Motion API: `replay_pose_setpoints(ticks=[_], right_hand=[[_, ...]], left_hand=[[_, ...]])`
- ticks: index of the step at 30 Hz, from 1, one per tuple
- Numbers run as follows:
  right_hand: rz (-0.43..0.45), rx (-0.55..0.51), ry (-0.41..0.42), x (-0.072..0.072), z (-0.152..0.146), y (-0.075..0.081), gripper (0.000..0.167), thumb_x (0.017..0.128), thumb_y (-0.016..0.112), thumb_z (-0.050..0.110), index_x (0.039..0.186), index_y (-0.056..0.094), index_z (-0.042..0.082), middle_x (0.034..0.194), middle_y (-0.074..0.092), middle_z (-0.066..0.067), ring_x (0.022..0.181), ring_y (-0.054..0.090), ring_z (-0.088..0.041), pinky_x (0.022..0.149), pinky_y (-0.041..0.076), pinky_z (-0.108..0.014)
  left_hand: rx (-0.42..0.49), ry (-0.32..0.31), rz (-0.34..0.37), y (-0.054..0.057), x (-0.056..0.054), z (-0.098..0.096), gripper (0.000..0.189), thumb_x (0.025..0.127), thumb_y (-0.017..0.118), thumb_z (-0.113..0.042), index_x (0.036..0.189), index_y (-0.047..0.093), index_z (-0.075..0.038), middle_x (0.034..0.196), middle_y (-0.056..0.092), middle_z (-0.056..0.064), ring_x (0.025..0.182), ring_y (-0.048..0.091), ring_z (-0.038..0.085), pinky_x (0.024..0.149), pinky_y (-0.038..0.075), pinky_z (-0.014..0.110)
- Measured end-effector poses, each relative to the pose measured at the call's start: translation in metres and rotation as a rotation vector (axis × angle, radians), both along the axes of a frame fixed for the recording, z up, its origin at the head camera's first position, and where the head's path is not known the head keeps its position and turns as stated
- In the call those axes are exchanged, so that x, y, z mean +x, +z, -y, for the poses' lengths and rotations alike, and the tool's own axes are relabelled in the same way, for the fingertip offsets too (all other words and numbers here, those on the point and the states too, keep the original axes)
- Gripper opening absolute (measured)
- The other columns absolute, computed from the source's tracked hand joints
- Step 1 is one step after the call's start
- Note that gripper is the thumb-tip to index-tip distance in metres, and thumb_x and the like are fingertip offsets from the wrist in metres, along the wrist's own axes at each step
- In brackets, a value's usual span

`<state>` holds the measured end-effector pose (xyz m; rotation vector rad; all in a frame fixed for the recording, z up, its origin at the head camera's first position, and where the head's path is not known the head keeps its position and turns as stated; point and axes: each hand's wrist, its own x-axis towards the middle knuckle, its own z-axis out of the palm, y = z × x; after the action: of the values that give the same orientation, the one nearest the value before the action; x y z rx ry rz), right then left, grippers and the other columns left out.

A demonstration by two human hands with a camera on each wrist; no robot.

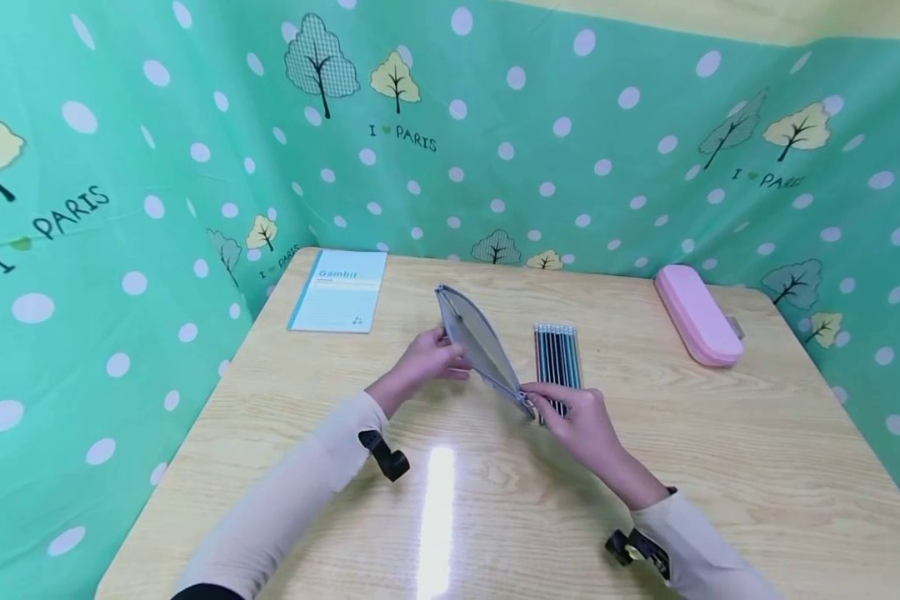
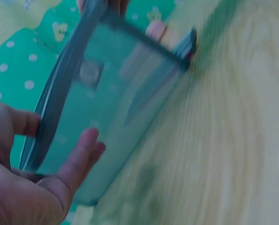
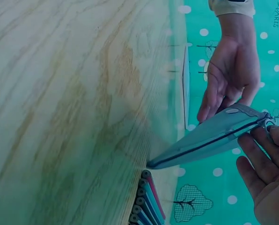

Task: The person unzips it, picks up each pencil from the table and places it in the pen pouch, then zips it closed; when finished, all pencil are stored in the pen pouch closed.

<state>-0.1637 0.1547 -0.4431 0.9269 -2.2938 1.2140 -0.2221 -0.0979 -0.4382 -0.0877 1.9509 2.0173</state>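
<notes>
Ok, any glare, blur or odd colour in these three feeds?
Head: bright, with a white glare streak on the wood-grain table; left wrist: dim, with the translucent zip pouch and the background soft and blurred; right wrist: dim, bluish-green cast, though the pencils' ends are distinguishable.

In the head view, the row of pencils [image 1: 558, 354] is partly covered by the right hand [image 1: 581, 425] — the notebook's [image 1: 337, 296] smallest print cannot be read; the pouch [image 2: 118, 101] is blurred in the left wrist view.

Below the left hand [image 1: 427, 358], a pale wood-grain tabletop [image 1: 720, 450] reflects a narrow white light strip [image 1: 437, 521]; beyond, green white-dotted fabric [image 1: 547, 217] hangs.
</notes>
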Motion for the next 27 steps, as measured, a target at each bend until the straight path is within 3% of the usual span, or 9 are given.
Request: replay_pose_setpoints(ticks=[4,8,14,17,21,24,27], right_hand=[[0.011,-0.001,-0.008,0.001,0.000,-0.001,0.020,0.084,0.074,-0.015,0.099,0.079,-0.005,0.086,0.078,-0.019,0.046,0.046,0.004,0.038,0.036,-0.009],[0.004,0.011,-0.007,0.002,0.002,-0.003,0.019,0.084,0.074,-0.014,0.100,0.078,-0.005,0.090,0.078,-0.019,0.057,0.067,-0.012,0.045,0.045,-0.009],[0.040,0.007,0.012,0.000,0.000,-0.003,0.020,0.086,0.072,-0.011,0.105,0.077,-0.006,0.097,0.078,-0.019,0.066,0.073,-0.020,0.044,0.045,-0.013],[0.106,0.008,-0.045,-0.007,-0.009,0.000,0.019,0.089,0.070,-0.009,0.106,0.076,-0.007,0.099,0.078,-0.019,0.083,0.077,-0.030,0.058,0.057,-0.015],[0.284,0.032,-0.201,-0.025,-0.033,0.003,0.018,0.095,0.067,-0.004,0.110,0.074,-0.009,0.099,0.077,-0.023,0.084,0.076,-0.038,0.070,0.060,-0.014],[0.408,0.096,-0.302,-0.039,-0.054,0.002,0.022,0.099,0.064,0.001,0.115,0.071,-0.011,0.098,0.076,-0.026,0.081,0.075,-0.038,0.065,0.059,-0.013],[0.492,0.184,-0.340,-0.049,-0.070,-0.002,0.027,0.100,0.063,0.006,0.120,0.069,-0.013,0.099,0.075,-0.026,0.079,0.075,-0.034,0.061,0.060,-0.018]], left_hand=[[0.054,0.021,0.060,0.002,0.008,-0.013,0.047,0.102,0.050,-0.001,0.146,0.042,0.013,0.132,0.060,0.036,0.109,0.070,0.040,0.088,0.064,0.032],[0.066,0.062,0.077,0.007,0.012,-0.018,0.042,0.104,0.048,-0.002,0.143,0.044,0.016,0.130,0.061,0.037,0.111,0.070,0.042,0.086,0.064,0.028],[0.034,0.093,0.093,0.010,0.014,-0.013,0.043,0.105,0.049,-0.002,0.145,0.044,0.015,0.130,0.060,0.038,0.113,0.069,0.043,0.081,0.064,0.025],[0.029,0.085,0.096,0.012,0.015,-0.009,0.045,0.106,0.049,-0.003,0.146,0.043,0.015,0.130,0.060,0.038,0.112,0.069,0.043,0.081,0.064,0.026],[0.039,0.061,0.100,0.013,0.015,-0.007,0.045,0.106,0.049,-0.004,0.146,0.042,0.015,0.131,0.060,0.037,0.113,0.069,0.043,0.083,0.064,0.027],[0.045,0.039,0.100,0.013,0.016,-0.006,0.045,0.106,0.049,-0.005,0.145,0.042,0.015,0.132,0.059,0.038,0.111,0.070,0.042,0.084,0.064,0.028],[0.058,0.023,0.101,0.013,0.018,-0.006,0.044,0.107,0.049,-0.006,0.144,0.043,0.016,0.131,0.059,0.038,0.103,0.072,0.036,0.084,0.064,0.028]])
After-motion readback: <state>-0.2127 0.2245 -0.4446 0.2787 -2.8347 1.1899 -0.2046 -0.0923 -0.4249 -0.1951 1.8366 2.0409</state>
